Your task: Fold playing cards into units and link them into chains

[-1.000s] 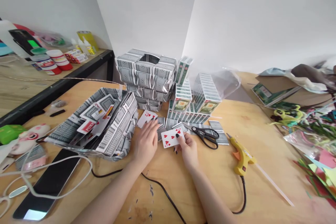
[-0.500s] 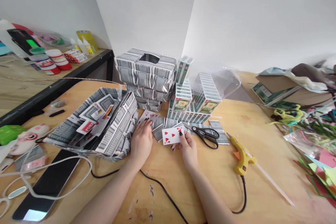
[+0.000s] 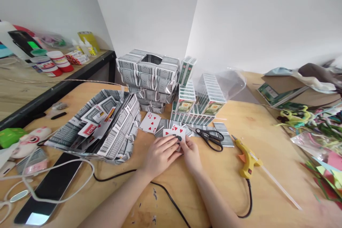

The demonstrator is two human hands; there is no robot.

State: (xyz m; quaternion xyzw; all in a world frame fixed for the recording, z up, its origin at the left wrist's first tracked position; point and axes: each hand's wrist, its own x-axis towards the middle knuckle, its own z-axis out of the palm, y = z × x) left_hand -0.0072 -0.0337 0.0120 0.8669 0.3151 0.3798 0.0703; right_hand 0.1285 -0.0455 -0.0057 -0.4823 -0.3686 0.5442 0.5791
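If the hands are taken as the clock's centre, two heart cards (image 3: 176,129) are held face up, overlapping, at about 12 o'clock. They look to be pinched between thumb and fingers of the right hand (image 3: 192,153), and they're partly covered by fingers of the left hand (image 3: 161,155); whether anything's gripped by the left can't be told. More face-up cards (image 3: 151,123) are laid at 10 to 11 o'clock, near the card-covered basket (image 3: 121,131), and the scissors (image 3: 204,134) are parked around 2 o'clock. Step-wise, the pair is probably being lined up, so a light, steady pinch and evenly matched edges seem called for next.
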